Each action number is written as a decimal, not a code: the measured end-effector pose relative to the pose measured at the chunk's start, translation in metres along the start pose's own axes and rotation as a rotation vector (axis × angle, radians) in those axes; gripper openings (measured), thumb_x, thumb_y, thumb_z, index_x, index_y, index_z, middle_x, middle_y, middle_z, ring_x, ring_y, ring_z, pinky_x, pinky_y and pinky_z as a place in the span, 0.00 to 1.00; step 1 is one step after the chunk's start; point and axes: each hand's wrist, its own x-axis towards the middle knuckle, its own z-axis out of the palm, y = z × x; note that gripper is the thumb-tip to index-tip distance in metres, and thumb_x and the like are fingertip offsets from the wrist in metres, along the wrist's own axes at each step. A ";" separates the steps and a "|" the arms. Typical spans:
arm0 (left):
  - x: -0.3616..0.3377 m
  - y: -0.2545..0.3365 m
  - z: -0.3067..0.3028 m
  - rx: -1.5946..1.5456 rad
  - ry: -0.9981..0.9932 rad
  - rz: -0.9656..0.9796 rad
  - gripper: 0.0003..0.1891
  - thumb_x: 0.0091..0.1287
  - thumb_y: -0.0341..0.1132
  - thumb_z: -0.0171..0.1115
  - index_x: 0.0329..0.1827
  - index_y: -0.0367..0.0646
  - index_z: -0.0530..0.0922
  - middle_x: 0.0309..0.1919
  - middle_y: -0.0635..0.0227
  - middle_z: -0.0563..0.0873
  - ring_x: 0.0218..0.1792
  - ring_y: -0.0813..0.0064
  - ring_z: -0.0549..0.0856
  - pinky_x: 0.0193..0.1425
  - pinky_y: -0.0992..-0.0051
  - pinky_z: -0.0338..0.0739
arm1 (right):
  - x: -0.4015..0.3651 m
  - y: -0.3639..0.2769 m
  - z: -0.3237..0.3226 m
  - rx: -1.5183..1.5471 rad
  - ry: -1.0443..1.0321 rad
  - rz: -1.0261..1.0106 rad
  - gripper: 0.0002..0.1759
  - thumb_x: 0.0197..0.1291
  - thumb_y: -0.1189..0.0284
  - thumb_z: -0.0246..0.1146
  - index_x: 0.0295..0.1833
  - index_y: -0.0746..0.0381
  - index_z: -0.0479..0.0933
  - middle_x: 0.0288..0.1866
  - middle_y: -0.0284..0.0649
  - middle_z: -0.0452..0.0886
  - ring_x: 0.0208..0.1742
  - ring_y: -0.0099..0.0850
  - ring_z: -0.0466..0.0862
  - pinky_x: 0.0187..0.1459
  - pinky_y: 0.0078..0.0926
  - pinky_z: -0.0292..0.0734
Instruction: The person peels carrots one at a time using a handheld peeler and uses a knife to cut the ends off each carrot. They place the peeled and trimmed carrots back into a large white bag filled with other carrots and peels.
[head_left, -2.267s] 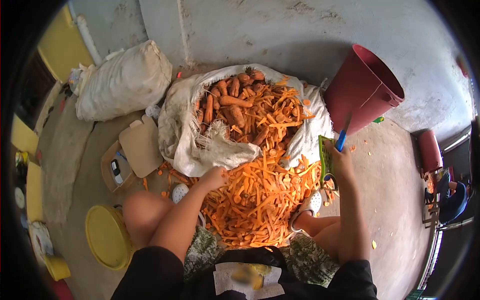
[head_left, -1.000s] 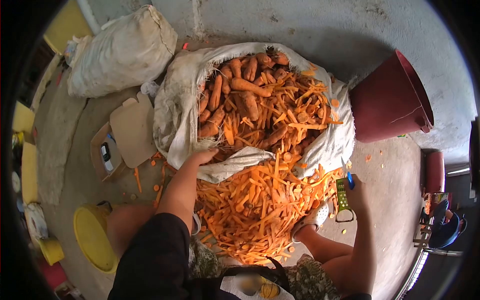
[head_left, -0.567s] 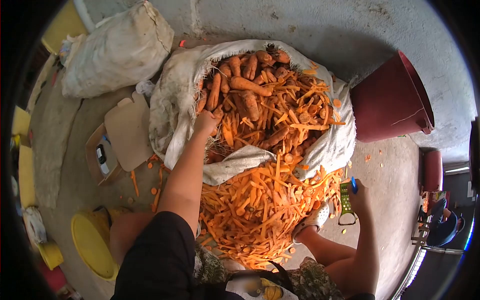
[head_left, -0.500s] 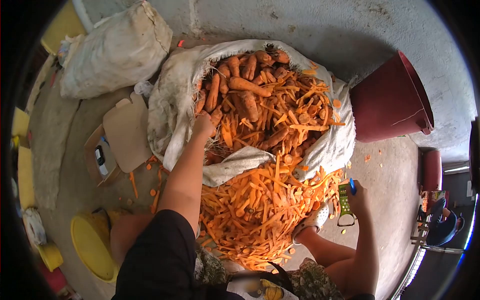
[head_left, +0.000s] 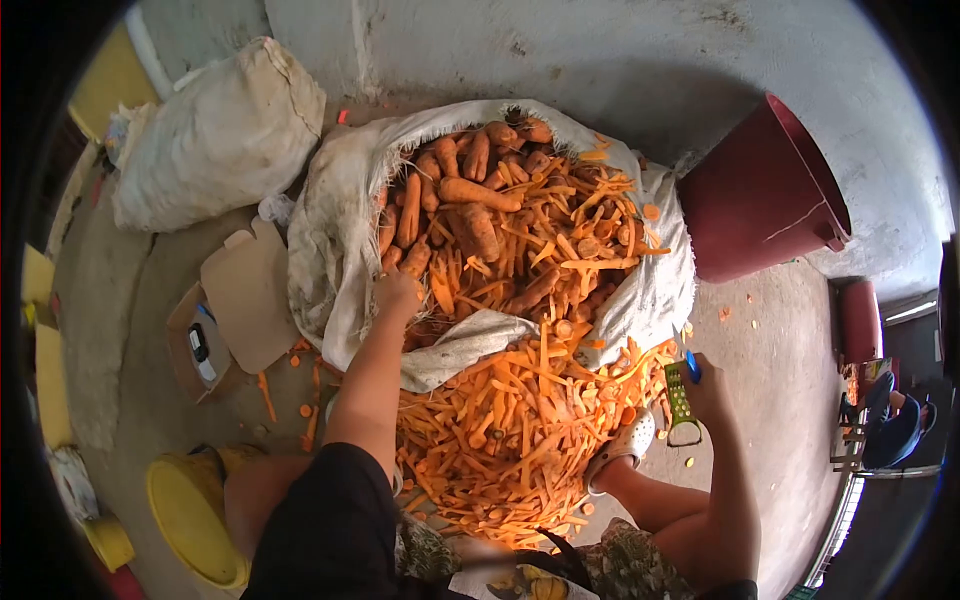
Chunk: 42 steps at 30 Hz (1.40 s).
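My left hand (head_left: pixel 399 294) is at the near left rim of the white woven sack (head_left: pixel 325 290), fingers closed around the lower end of an orange carrot (head_left: pixel 415 260); the fingertips are partly hidden. Whole carrots (head_left: pixel 480 194) fill the back and left of the sack, and peelings (head_left: pixel 600 262) cover its right side. My right hand (head_left: pixel 712 388) is held out to the right of the pile, closed on a green peeler (head_left: pixel 679 395) with a holed body, its loop end pointing down. A small knife with a blue handle (head_left: pixel 691 363) is in the same hand, blade pointing up.
A heap of carrot peelings (head_left: pixel 500 440) spills onto the floor between my legs. A cracked dark red bucket (head_left: pixel 765 195) leans at the right. Leftward are a full white sack (head_left: pixel 215 135), an open cardboard box (head_left: pixel 250 290) and a yellow bucket (head_left: pixel 195 510). Another person (head_left: pixel 895 430) sits far right.
The view has shifted slightly. My left hand has drawn a little nearer to me with the carrot. The knife blade in my right hand now shows, pointing up.
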 end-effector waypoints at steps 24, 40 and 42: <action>-0.013 0.056 0.060 -1.786 -0.401 -0.309 0.22 0.68 0.47 0.43 0.49 0.33 0.65 0.32 0.56 0.76 0.26 0.68 0.75 0.49 0.68 0.75 | -0.041 -0.013 -0.021 -0.113 0.013 -0.065 0.14 0.51 0.69 0.59 0.45 0.58 0.71 0.28 0.48 0.78 0.33 0.47 0.78 0.35 0.41 0.72; 0.039 0.081 0.060 -1.743 -0.297 -0.826 0.30 0.63 0.48 0.50 0.65 0.44 0.54 0.60 0.60 0.63 0.51 0.63 0.70 0.54 0.63 0.65 | -0.020 0.006 -0.014 0.030 0.038 -0.052 0.09 0.54 0.72 0.58 0.39 0.65 0.71 0.21 0.51 0.73 0.21 0.43 0.74 0.27 0.33 0.69; 0.033 0.079 0.060 -1.813 -0.242 -0.858 0.31 0.62 0.46 0.52 0.65 0.45 0.53 0.58 0.62 0.64 0.59 0.63 0.65 0.60 0.62 0.58 | -0.022 0.000 -0.017 0.028 0.026 -0.009 0.10 0.53 0.71 0.59 0.40 0.64 0.72 0.24 0.51 0.75 0.26 0.45 0.76 0.30 0.36 0.70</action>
